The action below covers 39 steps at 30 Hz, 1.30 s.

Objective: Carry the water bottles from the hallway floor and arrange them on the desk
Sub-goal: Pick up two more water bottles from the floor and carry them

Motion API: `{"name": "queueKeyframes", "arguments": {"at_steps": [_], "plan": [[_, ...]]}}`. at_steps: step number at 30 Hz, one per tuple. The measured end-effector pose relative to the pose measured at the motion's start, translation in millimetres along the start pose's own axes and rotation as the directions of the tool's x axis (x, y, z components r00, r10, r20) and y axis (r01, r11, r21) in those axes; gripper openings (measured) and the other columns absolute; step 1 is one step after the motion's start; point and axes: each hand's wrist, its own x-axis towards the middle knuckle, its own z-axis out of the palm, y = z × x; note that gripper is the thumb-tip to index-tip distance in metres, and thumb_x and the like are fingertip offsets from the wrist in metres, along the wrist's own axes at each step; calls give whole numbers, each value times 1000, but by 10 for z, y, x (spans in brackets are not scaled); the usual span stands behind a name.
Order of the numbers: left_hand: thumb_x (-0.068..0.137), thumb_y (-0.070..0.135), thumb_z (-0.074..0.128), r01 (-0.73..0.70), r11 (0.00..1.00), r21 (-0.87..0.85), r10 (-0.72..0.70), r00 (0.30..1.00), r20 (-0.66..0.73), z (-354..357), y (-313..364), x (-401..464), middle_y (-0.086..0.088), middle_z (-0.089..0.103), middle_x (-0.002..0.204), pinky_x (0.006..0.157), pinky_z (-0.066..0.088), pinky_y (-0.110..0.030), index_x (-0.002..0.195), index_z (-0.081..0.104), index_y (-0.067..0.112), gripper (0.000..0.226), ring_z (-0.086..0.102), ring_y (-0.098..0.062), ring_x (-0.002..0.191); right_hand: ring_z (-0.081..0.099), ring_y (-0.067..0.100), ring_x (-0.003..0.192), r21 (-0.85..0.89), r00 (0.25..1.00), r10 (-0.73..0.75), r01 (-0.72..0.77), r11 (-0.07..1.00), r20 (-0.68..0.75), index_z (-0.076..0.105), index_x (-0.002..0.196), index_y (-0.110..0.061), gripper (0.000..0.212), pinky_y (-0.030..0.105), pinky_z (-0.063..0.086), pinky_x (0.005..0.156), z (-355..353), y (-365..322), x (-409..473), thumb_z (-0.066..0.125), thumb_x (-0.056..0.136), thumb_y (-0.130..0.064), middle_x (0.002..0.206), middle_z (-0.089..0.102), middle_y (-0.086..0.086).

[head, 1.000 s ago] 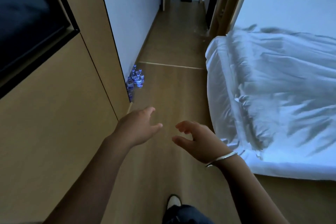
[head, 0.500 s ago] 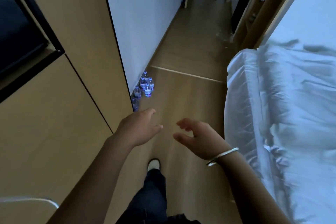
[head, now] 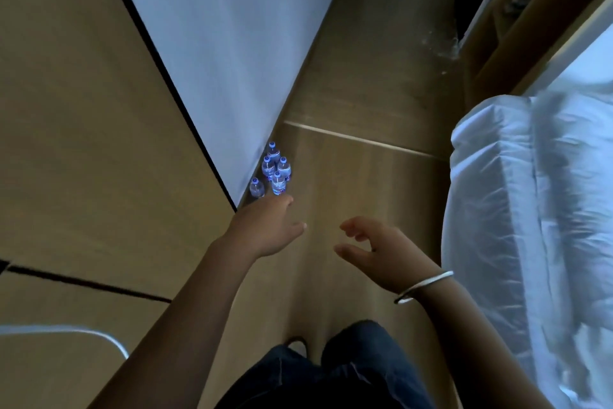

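Several small clear water bottles with blue caps and labels stand upright in a tight cluster on the wooden hallway floor, against the foot of the white wall. One bottle stands a little apart at the near left. My left hand is stretched forward with its fingers apart, its fingertips just short of the nearest bottle and holding nothing. To the right of it, farther from the bottles, my right hand is held out with curled, parted fingers and is empty; a silver bangle circles its wrist.
A wooden cabinet panel fills the left, ending at a black edge beside the white wall. A bed with rumpled white bedding bounds the right. The wood floor runs ahead between them. A chair's metal frame shows at lower left.
I have walked forward along the hallway, so the bottles are nearer and larger. Both hands stay out in front, the left one now close to the cluster. The black screen has left the view.
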Motion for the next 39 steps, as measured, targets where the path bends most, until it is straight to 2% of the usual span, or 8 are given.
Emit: {"name": "queueKeyframes", "arguments": {"at_steps": [3, 6, 11, 20, 24, 28, 32, 39], "plan": [[83, 44, 58, 31, 999, -27, -30, 999, 42, -65, 5, 554, 1, 63, 105, 82, 47, -34, 100, 54, 16, 33, 60, -22, 102, 54, 12, 110, 12, 999, 19, -20, 1000, 28, 50, 126, -20, 42, 23, 41, 92, -215, 171, 550, 55, 89, -38, 123, 57, -3], [85, 42, 56, 74, 997, -27, -72, 996, 54, -129, 94, 1094, -2, 57, 123, 88, 43, -32, 124, 52, 18, 46, 55, -22, 113, 53, 11, 110, 5, 997, 12, -12, 1000, 70, 51, 125, -20, 40, 19, 38, 89, -454, 380, 1119, 55, 89, -37, 122, 56, -2], [86, 38, 55, 216, 972, -94, -209, 975, 79, -204, 270, 2046, -1, 52, 129, 94, 41, -33, 134, 42, 20, 52, 51, -23, 117, 53, 17, 110, 24, 990, -15, 11, 1000, 139, 53, 122, -10, 37, 12, 32, 76, -1009, 712, 2238, 57, 90, -27, 121, 57, 6], [87, 38, 57, 432, 830, -354, -421, 900, 111, -344, 198, 3306, -1, 56, 125, 95, 39, -31, 128, 48, 20, 45, 52, -20, 115, 54, 10, 98, 104, 958, -116, 91, 990, 261, 54, 122, -12, 40, 9, 34, 72, -1524, 859, 3947, 62, 86, -28, 111, 59, 2], [84, 33, 61, 518, 681, -518, -559, 824, 90, -265, -145, 3760, -2, 63, 114, 96, 44, -34, 118, 56, 19, 37, 57, -20, 108, 59, 16, 100, 99, 925, -150, 122, 988, 348, 56, 120, -11, 40, 11, 39, 78, -1353, 889, 4598, 64, 85, -28, 110, 62, 7], [84, 26, 64, 606, 429, -670, -689, 699, 190, 129, -565, 4332, -7, 63, 111, 88, 44, -29, 119, 55, 9, 39, 59, -24, 108, 60, 17, 91, 90, 919, -100, 71, 993, 381, 59, 114, -8, 35, 10, 41, 76, -910, 941, 5322, 65, 84, -26, 103, 65, 9], [86, 30, 63, 729, 285, -622, -691, 607, 394, 712, -931, 4792, 0, 54, 102, 76, 31, -15, 124, 50, 10, 45, 57, -19, 106, 60, 18, 87, 69, 909, -6, -25, 997, 417, 60, 111, -5, 33, 33, 49, 89, -319, 1085, 5968, 65, 84, -23, 101, 66, 13], [80, 30, 69, 696, -18, -718, -804, 417, 423, 1604, -1570, 5675, -9, 54, 128, 89, 45, -30, 133, 42, 10, 63, 57, -24, 109, 59, 25, 97, -66, 854, 5, 35, 997, 520, 57, 115, -4, 35, 28, 41, 87, 769, 1657, 6982, 61, 86, -24, 106, 64, 12]]}}
